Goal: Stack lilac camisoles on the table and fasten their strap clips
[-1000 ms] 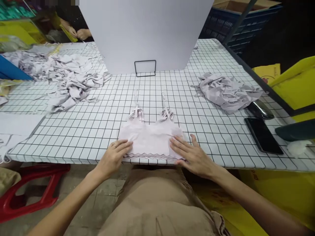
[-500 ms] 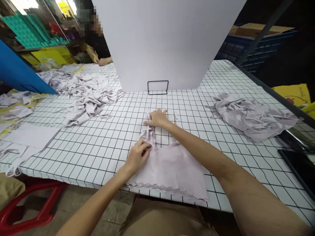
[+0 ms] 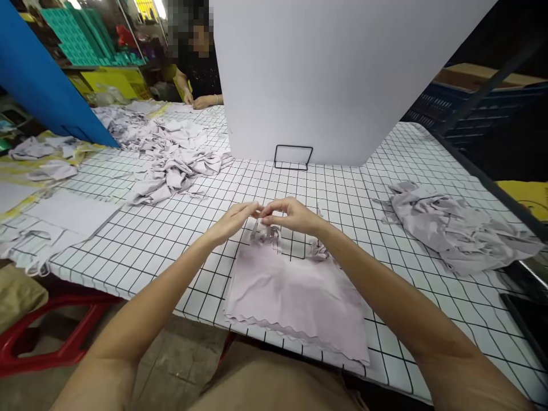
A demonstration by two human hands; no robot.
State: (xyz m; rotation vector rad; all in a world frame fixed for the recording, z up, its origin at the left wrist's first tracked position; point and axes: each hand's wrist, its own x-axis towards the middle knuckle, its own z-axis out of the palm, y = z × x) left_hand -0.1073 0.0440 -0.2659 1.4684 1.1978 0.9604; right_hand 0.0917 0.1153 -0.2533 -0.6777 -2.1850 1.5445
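A pale lilac camisole with thin straps and a wavy hem lies flat at the table's near edge, the hem towards me. My left hand and my right hand meet above its left strap, fingertips together. Thumb and fingers of the right hand pinch the strap. The left fingers are closed at the same spot, and their tips are partly hidden. Gathered fabric bunches at the base of both straps; the right strap lies loose beside my right wrist.
A tall white board stands behind on a black wire foot. Crumpled lilac garments lie in a heap at left and a pile at right. A dark phone rests at the right edge. Across the table sits another person.
Both hands left the camisole's lower sides and moved up to its left strap, the right hand first, then the left. The view has turned left, and the camisole lies slightly turned.
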